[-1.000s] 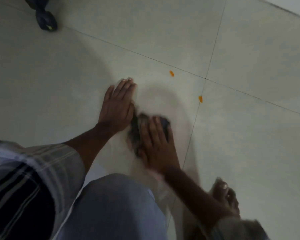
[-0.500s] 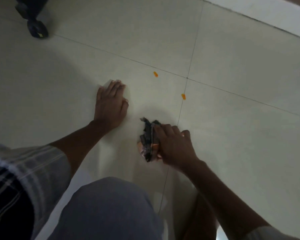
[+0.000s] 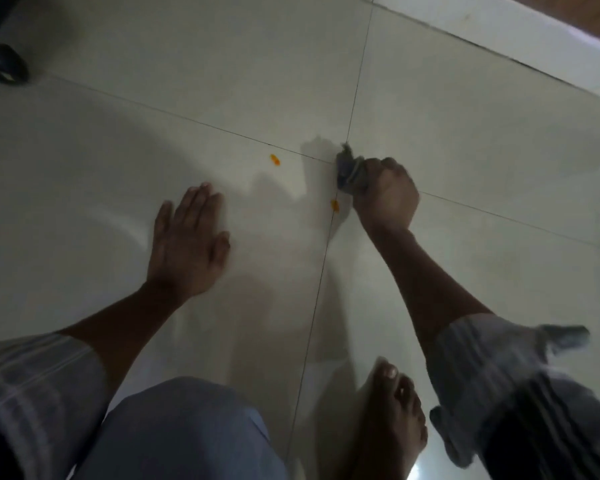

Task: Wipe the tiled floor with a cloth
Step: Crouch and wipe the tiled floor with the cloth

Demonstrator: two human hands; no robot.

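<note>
R hand [image 3: 385,194] clenched on cloth [image 3: 351,174], far-right at tile joint | L hand [image 3: 187,247] flat, released, on floor [image 3: 118,168] | cloth looks soft, light, bunches; grip wad on top.

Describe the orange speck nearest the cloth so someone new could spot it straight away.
Start where the grout lines cross beside the right hand gripping the grey cloth. The near speck lies on the line below the cloth. The other speck sits alone, farther left.
</note>
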